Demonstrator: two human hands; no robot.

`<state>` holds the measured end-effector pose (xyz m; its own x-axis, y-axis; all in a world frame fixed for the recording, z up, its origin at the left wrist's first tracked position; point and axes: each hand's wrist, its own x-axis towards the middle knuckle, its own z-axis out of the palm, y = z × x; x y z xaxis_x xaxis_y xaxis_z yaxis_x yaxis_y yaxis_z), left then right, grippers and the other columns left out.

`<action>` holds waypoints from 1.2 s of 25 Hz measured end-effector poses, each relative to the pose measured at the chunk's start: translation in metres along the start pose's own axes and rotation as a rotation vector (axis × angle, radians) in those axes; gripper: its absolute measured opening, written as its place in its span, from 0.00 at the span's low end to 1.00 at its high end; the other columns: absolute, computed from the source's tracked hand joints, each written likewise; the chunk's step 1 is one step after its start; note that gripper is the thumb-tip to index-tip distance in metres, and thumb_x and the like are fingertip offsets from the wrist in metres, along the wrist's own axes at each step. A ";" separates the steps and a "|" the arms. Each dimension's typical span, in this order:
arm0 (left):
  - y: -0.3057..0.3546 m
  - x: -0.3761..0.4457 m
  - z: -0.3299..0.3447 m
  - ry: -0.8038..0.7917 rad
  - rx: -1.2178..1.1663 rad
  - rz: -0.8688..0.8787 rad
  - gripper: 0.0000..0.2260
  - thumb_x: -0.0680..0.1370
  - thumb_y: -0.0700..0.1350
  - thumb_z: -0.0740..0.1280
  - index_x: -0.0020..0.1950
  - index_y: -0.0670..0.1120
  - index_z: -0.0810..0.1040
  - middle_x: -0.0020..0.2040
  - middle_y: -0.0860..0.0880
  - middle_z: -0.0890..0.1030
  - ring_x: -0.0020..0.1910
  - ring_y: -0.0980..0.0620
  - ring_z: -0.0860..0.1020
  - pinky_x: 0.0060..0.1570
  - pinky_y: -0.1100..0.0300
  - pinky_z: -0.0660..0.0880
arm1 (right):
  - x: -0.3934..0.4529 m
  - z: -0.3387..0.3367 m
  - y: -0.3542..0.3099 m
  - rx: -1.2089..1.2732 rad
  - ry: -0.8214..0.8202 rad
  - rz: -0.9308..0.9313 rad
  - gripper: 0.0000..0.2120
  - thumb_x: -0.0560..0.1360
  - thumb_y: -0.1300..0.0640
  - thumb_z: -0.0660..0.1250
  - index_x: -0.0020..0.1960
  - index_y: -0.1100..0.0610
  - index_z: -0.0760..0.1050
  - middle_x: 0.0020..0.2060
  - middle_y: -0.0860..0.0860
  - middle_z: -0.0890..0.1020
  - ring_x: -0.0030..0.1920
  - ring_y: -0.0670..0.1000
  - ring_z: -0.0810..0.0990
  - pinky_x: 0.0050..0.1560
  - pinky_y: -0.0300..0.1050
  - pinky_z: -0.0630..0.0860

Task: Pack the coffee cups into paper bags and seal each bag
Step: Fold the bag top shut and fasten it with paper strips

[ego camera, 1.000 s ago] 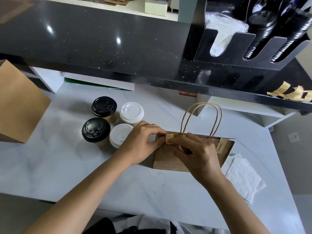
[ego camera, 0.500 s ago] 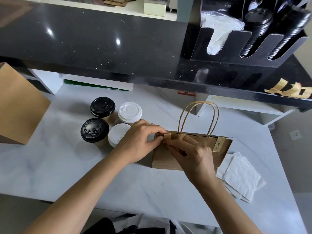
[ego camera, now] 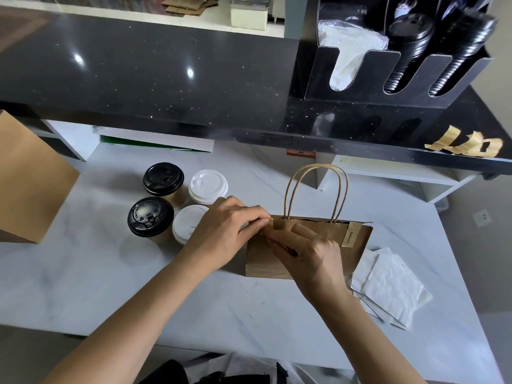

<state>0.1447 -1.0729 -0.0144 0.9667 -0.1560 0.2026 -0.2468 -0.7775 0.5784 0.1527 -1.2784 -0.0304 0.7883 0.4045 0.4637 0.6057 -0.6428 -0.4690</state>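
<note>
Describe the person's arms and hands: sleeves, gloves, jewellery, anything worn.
Both forearms are bare up to where they leave the picture, so no sleeves show. The left hand and the right hand wear no gloves. No ring, watch, bracelet or other marking is visible on either hand or wrist. Fingernails, where they show, look short and unpainted.

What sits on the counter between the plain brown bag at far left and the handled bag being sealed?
In the head view, four lidded coffee cups, two black-lidded, two white-lidded, plus the left hand reaching to the handled bag.
</note>
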 end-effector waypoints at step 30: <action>0.014 0.000 0.002 0.043 0.020 0.004 0.11 0.80 0.52 0.66 0.51 0.50 0.87 0.47 0.57 0.84 0.47 0.48 0.76 0.51 0.51 0.74 | -0.023 -0.046 0.066 0.239 0.404 0.457 0.16 0.74 0.51 0.70 0.62 0.45 0.74 0.40 0.43 0.74 0.39 0.49 0.76 0.42 0.29 0.68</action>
<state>0.1412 -1.0847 -0.0078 0.9618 -0.1335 0.2391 -0.2491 -0.7891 0.5615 0.1690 -1.3600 -0.0373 0.8976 -0.1815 0.4017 0.2629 -0.5111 -0.8183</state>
